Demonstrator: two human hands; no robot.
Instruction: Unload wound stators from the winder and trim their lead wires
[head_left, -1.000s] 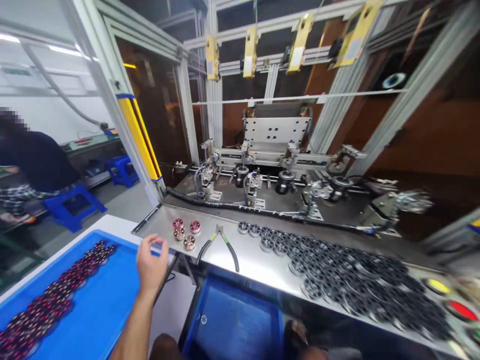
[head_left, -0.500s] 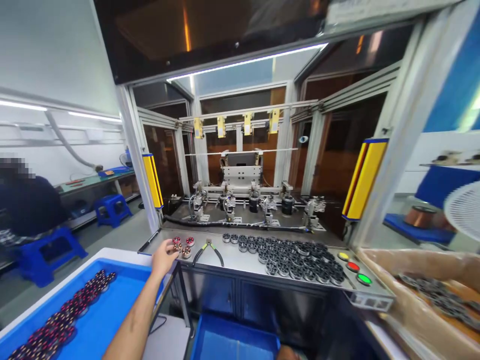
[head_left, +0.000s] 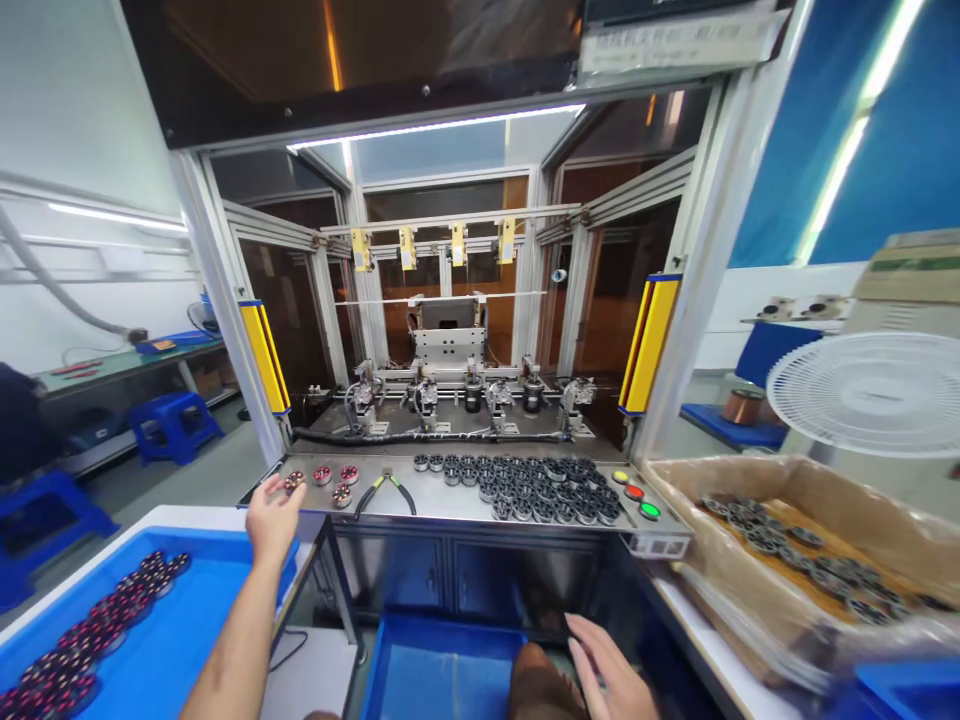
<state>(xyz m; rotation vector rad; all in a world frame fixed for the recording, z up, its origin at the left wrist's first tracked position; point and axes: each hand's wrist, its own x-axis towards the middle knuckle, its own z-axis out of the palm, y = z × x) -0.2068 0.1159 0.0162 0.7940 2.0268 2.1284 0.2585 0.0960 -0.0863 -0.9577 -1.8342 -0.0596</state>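
Head view: left hand [head_left: 276, 515] pinches one coppery ring [head_left: 293, 482], left of the pliers [head_left: 387, 476]!
Right hand [head_left: 611, 675] hangs released, near-right of them; three coppery rings [head_left: 322, 477] sit left, ungathered, dark rings [head_left: 490, 491] right, untouched.

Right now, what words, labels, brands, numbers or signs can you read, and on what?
None clear enough to quote.
Paper strip on the dark top panel: a line of characters, too blurred to read.
Yellow boxes: any print on them too small.
Buttons: no lettering made out.
Round part at the left hand: any marking too small.
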